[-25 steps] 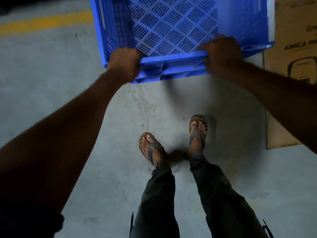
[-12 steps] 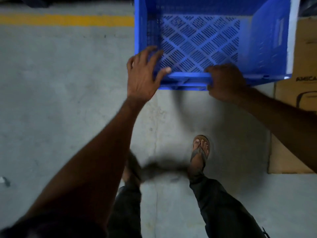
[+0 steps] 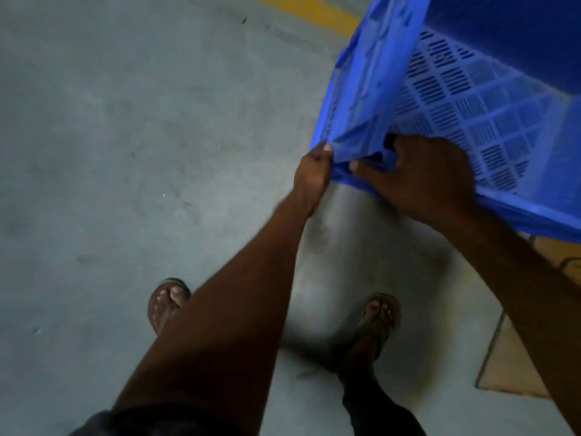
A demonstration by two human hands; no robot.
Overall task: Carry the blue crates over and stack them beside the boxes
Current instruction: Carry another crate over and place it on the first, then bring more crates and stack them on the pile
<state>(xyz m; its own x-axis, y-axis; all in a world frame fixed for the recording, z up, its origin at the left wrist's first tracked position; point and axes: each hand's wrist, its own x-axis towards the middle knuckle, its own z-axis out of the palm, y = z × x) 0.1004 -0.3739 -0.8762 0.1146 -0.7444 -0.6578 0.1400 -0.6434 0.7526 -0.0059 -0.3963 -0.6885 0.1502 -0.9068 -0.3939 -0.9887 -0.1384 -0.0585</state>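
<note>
One blue crate is gripped at its near corner by the left hand and right hand, apparently beside cardboard at right; stacking remains.

Smooth plastic blue crate with slotted base; matt, rough concrete floor.

Crate at upper right, both hands on its near corner, cardboard right of sandalled feet, floor line behind.
</note>
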